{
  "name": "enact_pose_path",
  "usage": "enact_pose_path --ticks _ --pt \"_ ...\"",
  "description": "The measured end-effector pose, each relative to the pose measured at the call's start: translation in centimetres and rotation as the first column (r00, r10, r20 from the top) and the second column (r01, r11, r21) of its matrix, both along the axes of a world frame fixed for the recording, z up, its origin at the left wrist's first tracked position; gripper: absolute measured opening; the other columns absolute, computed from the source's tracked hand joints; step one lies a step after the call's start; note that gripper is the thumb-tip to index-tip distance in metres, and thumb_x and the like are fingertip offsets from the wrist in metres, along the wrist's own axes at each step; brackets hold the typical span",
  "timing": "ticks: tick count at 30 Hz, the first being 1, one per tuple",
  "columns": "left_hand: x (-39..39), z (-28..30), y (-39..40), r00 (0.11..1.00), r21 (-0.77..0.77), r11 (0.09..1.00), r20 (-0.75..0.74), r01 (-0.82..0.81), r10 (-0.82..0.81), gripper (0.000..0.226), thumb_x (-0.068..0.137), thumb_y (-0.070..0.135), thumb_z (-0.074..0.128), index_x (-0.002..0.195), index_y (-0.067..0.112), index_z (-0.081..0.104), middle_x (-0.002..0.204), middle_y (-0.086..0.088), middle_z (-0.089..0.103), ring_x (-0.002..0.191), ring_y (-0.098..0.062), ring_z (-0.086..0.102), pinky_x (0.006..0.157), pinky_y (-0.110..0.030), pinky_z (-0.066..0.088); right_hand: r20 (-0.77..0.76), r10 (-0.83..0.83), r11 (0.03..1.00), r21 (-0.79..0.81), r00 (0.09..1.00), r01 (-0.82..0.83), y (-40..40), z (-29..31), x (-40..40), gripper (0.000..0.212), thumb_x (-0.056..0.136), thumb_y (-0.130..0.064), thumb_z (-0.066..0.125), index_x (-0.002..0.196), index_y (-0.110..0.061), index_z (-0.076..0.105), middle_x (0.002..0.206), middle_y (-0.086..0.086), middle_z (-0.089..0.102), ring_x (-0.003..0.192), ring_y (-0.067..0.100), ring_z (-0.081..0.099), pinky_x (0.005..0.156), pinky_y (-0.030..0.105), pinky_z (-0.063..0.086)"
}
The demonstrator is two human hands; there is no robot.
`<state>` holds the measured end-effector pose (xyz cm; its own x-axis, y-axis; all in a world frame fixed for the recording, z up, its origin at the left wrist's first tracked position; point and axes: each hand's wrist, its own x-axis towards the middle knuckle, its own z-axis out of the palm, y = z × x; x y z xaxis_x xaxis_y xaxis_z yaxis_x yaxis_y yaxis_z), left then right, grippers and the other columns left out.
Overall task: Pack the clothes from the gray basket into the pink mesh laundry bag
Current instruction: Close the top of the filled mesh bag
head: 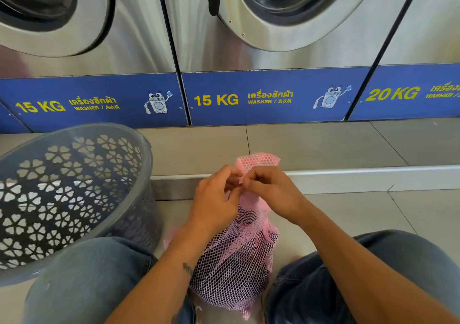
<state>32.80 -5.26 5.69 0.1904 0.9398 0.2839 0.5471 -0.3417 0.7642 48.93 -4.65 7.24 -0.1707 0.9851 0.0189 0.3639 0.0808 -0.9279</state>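
Left hand (216, 199) and right hand (271, 194): fingers curled tight, both pinching the gathered neck of the pink mesh laundry bag (236, 261). The bag stands on the tiled floor (348, 211) between the person's knees, dark clothes visible inside. The gray basket (74, 189) sits just left.

Lighting: bright, even, daylight-like; source not visible. Glare: soft streaked sheen on the brushed stainless-steel washer fronts (139, 37). Shadows: faint and diffuse on the beige tiled floor (323, 144). Sharpness: good at centre; mild softness at the lower corners. Distortion: wide-angle bowing, the blue printed base panels (273, 97) curving and the machine seams leaning outward.
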Motion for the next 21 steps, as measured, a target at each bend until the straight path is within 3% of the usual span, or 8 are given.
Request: enact_pose_path --ticks 2,5,7,10,15,21 --pt "0.1 -0.1 0.2 1.000 0.008 1.000 0.003 0.001 -0.001 0.009 0.089 0.018 0.070 0.097 0.022 0.068 0.087 0.014 0.070 0.082 -0.002 0.066 0.075 -0.029 0.060 0.018 -0.030 0.999 0.033 0.999 0.029 0.1 -0.1 0.1 0.012 0.085 -0.001 0.066 0.080 -0.011 0.061 0.070 0.006 0.065 0.062 0.022 0.061 0.062 0.033 0.054" --pt "0.4 -0.1 0.4 0.998 -0.023 0.999 0.053 -0.041 0.043 0.004 0.089 0.015 0.070 0.091 0.018 0.072 0.081 0.011 0.072 0.075 -0.003 0.068 0.071 -0.028 0.060 0.005 -0.095 0.995 0.019 0.995 0.095 0.0 0.0 0.3 0.031 0.082 0.003 0.069 0.082 -0.017 0.046 0.062 0.001 0.054 0.051 0.007 0.045 0.049 0.020 0.041" --pt "0.5 0.1 0.6 0.989 -0.075 0.994 0.120 -0.080 0.088 0.010 0.089 0.010 0.069 0.085 0.018 0.073 0.076 0.009 0.073 0.071 -0.004 0.069 0.069 -0.026 0.060 0.005 -0.093 0.996 0.018 0.996 0.093 -0.1 0.2 0.4 0.034 0.082 0.003 0.069 0.084 -0.019 0.043 0.063 0.002 0.054 0.052 0.007 0.044 0.049 0.019 0.041" --pt "0.6 0.6 1.1 0.980 -0.128 0.982 0.126 -0.140 0.156 0.017 0.087 0.009 0.069 0.077 0.023 0.072 0.073 0.011 0.071 0.069 -0.003 0.066 0.063 -0.013 0.051 0.073 -0.048 0.998 0.032 0.996 0.046 -0.4 0.9 0.5 0.034 0.084 0.003 0.068 0.087 -0.020 0.043 0.061 -0.001 0.056 0.050 0.005 0.045 0.050 0.019 0.043" --pt "-0.5 1.5 2.4 0.938 -0.316 0.918 0.169 -0.240 0.304 0.008 0.092 0.014 0.067 0.087 0.016 0.072 0.085 0.005 0.070 0.081 -0.008 0.063 0.064 -0.014 0.042 0.202 0.112 0.993 -0.046 0.973 -0.105 -1.2 2.1 2.1 0.032 0.087 0.001 0.068 0.095 -0.020 0.045 0.065 0.011 0.058 0.055 0.010 0.048 0.056 0.021 0.048" --pt "0.2 0.9 2.1 0.973 -0.395 0.915 0.167 -0.079 0.156 0.009 0.097 0.016 0.060 0.092 0.015 0.066 0.102 0.016 0.065 0.095 0.002 0.059 0.072 -0.011 0.039 0.513 0.116 0.993 -0.072 0.851 -0.092 -0.8 1.6 4.2 0.028 0.088 -0.007 0.065 0.101 -0.031 0.057 0.072 -0.007 0.064 0.062 0.010 0.059 0.066 0.032 0.057"
